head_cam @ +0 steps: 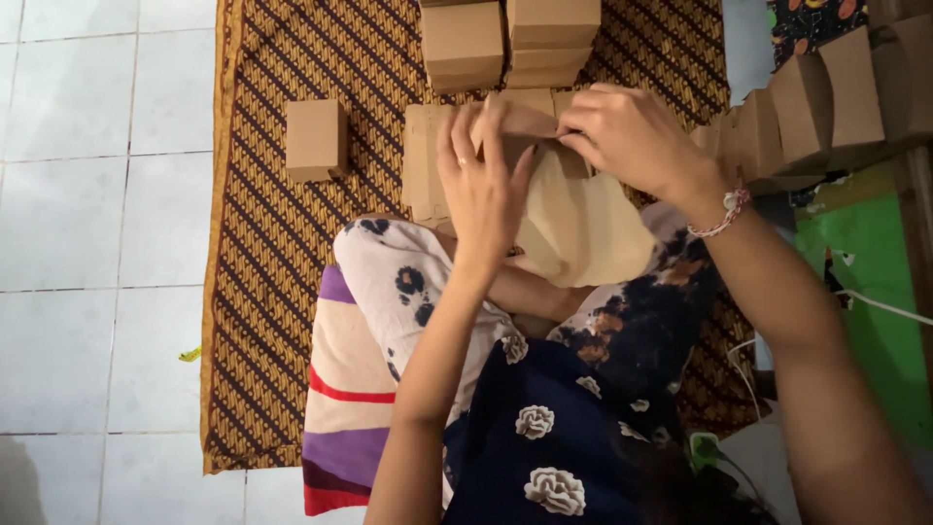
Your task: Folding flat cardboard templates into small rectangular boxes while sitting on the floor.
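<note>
I hold a brown cardboard box [573, 228] over my lap, partly folded. My left hand [483, 190] presses flat on its top flap with a ring on one finger. My right hand [627, 136], with a beaded bracelet at the wrist, pinches the flap's far edge. Under the box lies a stack of flat cardboard blanks [425, 160] on the patterned mat [272, 243].
A single folded box [316, 139] stands on the mat to the left. Stacked folded boxes [510, 39] sit at the top. A row of more boxes [807, 107] runs along the right. A striped cloth [345, 389] covers my knee. White floor tiles [97, 243] lie left.
</note>
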